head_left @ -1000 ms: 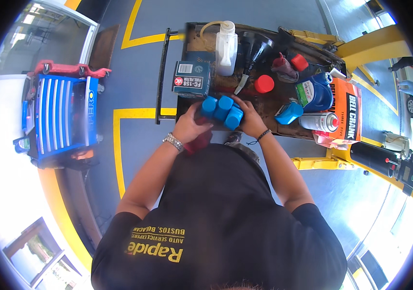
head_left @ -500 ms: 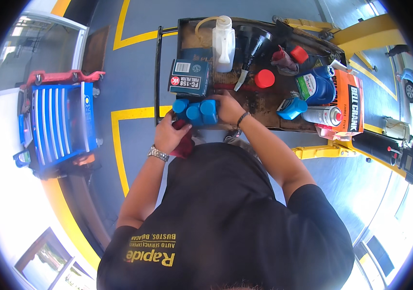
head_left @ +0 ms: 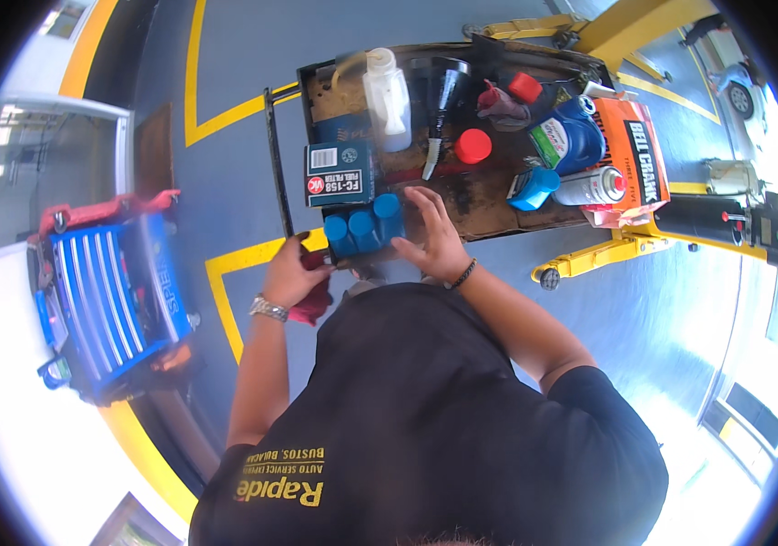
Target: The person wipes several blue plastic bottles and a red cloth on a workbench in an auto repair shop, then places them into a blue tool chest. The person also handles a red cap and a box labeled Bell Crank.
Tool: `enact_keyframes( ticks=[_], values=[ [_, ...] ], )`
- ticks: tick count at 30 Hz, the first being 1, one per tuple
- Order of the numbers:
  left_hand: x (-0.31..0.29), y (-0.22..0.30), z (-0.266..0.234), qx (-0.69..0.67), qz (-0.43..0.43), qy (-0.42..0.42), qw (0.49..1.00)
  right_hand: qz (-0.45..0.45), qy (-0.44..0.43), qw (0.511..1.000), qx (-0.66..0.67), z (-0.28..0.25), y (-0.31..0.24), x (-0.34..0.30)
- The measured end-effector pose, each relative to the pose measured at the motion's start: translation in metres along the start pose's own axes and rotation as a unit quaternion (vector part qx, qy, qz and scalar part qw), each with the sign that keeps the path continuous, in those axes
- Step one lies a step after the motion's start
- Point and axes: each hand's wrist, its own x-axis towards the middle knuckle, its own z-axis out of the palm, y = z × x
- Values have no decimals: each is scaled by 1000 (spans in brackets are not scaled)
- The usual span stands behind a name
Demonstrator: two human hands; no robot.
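Note:
Three blue bottles (head_left: pixel 363 232) stand grouped at the near left corner of the cart. My right hand (head_left: pixel 436 238) is just right of them, fingers spread and curved, with nothing in it. At the cart's left corner, my left hand (head_left: pixel 290 275) is closed on a red cloth (head_left: pixel 314 302) that hangs below the fingers; its fingertips are partly hidden. A dark green filter box (head_left: pixel 339 176) sits behind the bottles. Farther back are a white plastic jug (head_left: pixel 391 109) and a black funnel (head_left: pixel 443 100) with a pale spout tip.
On the cart (head_left: pixel 489 214) are a red cap (head_left: pixel 473 146), a blue jug (head_left: pixel 575 136), a blue bottle (head_left: pixel 534 188), a spray can (head_left: pixel 591 187) and an orange box (head_left: pixel 630 150). A metal handle bar (head_left: pixel 279 164) edges its left side. A blue tool cabinet (head_left: pixel 116 296) stands left.
My right hand has come away from the blue bottles and opened. My left hand has moved left and nearer, keeping the red cloth. The whole view has shifted.

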Motion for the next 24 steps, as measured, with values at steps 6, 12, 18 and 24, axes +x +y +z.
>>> enact_keyframes(
  ticks=[6,12,18,24],
  values=[
    [44,-21,-34,-196,64,9,979,86,-22,996,23,-2,-11,9],
    [61,-25,-9,-201,85,-56,974,115,-18,992,41,0,-16,0],
    [52,-36,3,-179,54,-81,979,132,-18,989,58,-9,-11,-21],
    [27,-65,13,-153,-69,80,983,138,311,931,-134,-73,57,96]
  ],
)
